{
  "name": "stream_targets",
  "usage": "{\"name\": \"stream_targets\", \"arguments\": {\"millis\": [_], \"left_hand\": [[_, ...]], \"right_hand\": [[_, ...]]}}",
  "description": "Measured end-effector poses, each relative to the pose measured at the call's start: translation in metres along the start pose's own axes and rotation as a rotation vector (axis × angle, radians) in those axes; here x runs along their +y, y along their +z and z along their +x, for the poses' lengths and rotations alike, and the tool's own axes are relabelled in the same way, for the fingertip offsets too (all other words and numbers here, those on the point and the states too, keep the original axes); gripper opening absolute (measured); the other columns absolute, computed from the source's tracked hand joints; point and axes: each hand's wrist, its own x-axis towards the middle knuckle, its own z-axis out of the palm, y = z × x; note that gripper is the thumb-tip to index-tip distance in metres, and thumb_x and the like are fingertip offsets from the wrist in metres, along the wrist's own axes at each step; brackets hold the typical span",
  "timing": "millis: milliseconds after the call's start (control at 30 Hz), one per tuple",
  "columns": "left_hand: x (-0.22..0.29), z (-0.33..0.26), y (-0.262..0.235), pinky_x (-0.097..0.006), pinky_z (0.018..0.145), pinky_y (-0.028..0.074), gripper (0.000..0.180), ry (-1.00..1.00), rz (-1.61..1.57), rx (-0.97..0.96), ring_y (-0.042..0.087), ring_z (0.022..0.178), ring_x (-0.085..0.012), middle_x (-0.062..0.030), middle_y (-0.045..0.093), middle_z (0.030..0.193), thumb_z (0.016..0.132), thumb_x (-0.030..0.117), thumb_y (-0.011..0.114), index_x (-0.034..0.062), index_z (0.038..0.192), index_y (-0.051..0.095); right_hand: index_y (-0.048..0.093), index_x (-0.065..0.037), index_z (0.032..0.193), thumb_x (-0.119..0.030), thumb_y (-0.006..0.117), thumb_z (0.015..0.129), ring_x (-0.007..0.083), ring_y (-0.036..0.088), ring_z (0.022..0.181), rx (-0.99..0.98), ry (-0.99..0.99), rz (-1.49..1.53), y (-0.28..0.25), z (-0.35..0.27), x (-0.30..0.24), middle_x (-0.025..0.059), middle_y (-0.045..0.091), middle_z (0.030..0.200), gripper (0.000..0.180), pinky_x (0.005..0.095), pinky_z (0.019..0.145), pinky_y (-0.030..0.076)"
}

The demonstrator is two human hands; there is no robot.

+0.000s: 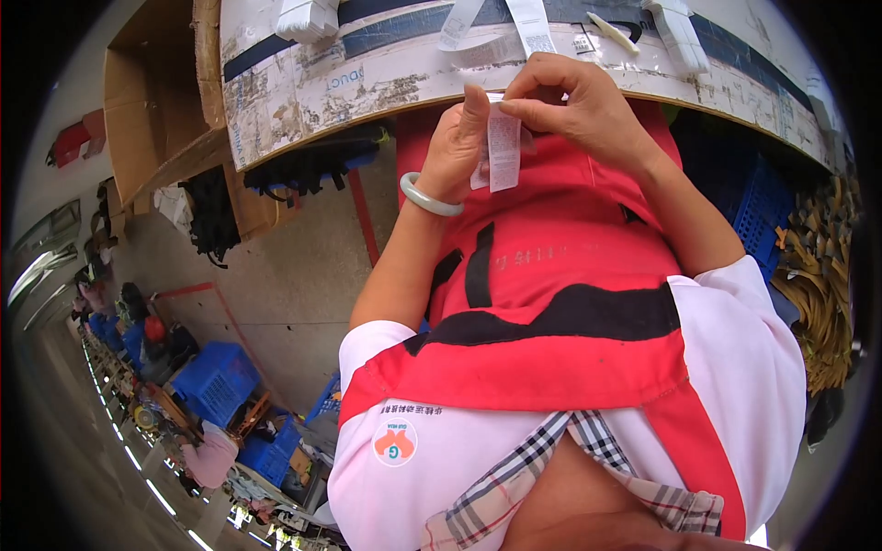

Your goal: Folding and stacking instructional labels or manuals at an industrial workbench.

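Up near the top of the view, both hands meet just below the curved edge of a worn tabletop [386, 78], over the person's red apron [551, 275]. Between them hangs a narrow white printed label strip [503, 147], upright, its lower end free and its upper end caught by the fingers. The left hand [457, 147] has its grip narrow, thumb raised along the strip's left edge and pressing the paper against the curled fingers behind it; a pale green bangle [430, 196] sits on that wrist. The right hand [579, 106] comes in from the right and arches over the top of the strip, its grip pinched shut on the upper end with thumb and forefinger touching the paper. So the label strip is held by both hands at once, in the air, just beside the tabletop's edge and in front of the apron. On the tabletop, well above the hands, lie more white label strips [528, 23] and a folded white bundle [308, 18]. A cardboard box [152, 101] stands to the left of the tabletop. Blue plastic crates [216, 381] sit on the floor at lower left, and another blue crate [758, 216] shows under the tabletop at right, beside a heap of yellowish strips [822, 294].
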Motion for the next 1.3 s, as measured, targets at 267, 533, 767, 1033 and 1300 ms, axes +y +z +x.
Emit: {"name": "stream_targets", "arguments": {"millis": [267, 533, 767, 1033, 1300], "left_hand": [[-0.011, -0.009, -0.017, -0.025, 0.063, 0.049, 0.030, 0.055, -0.170, 0.037, 0.057, 0.070, -0.0142, -0.0019, 0.052, 0.075, 0.101, 0.027, 0.057, -0.0020, 0.105, 0.062], [-0.014, -0.012, -0.027, -0.022, 0.060, 0.045, 0.021, 0.231, -0.026, 0.456, 0.054, 0.069, -0.0078, -0.0021, 0.062, 0.087, 0.089, 0.011, 0.075, -0.0009, 0.104, 0.066], [0.012, -0.015, -0.021, -0.019, 0.058, 0.046, 0.026, 0.601, 0.345, 0.508, 0.057, 0.066, -0.0054, -0.0021, 0.066, 0.086, 0.084, 0.006, 0.078, -0.0014, 0.107, 0.070], [0.012, -0.018, -0.014, -0.017, 0.047, 0.035, 0.020, 0.532, 0.382, 0.456, 0.054, 0.058, -0.0046, -0.0028, 0.065, 0.072, 0.089, 0.006, 0.073, -0.0026, 0.107, 0.069], [0.022, -0.020, -0.004, -0.021, 0.065, 0.051, 0.017, 0.579, 0.572, 0.323, 0.063, 0.071, -0.0080, -0.0037, 0.070, 0.082, 0.086, 0.004, 0.075, -0.0029, 0.101, 0.070]], "right_hand": [[0.072, -0.004, 0.096, -0.021, 0.068, 0.092, 0.0188, 0.063, 0.085, 0.140, -0.343, -0.440, 0.001, 0.043, 0.013, 0.0064, 0.065, 0.095, 0.018, 0.0310, 0.077, 0.051], [0.072, -0.004, 0.095, -0.020, 0.069, 0.090, 0.0188, 0.062, 0.088, -0.022, -0.199, -0.739, 0.013, 0.086, 0.042, 0.0054, 0.067, 0.090, 0.017, 0.0305, 0.082, 0.049], [0.072, -0.001, 0.101, -0.022, 0.071, 0.091, 0.0110, 0.062, 0.082, -0.041, -0.148, 0.029, 0.023, 0.047, 0.010, 0.0046, 0.069, 0.089, 0.024, 0.0253, 0.079, 0.050], [0.070, -0.003, 0.106, -0.021, 0.074, 0.088, 0.0100, 0.058, 0.084, 0.051, -0.213, -0.152, 0.014, 0.029, 0.003, 0.0015, 0.066, 0.093, 0.026, 0.0240, 0.080, 0.047], [0.067, -0.005, 0.106, -0.018, 0.072, 0.090, 0.0050, 0.052, 0.072, -0.165, -0.140, -0.187, -0.015, 0.031, -0.014, -0.0007, 0.060, 0.086, 0.021, 0.0195, 0.063, 0.042]]}}
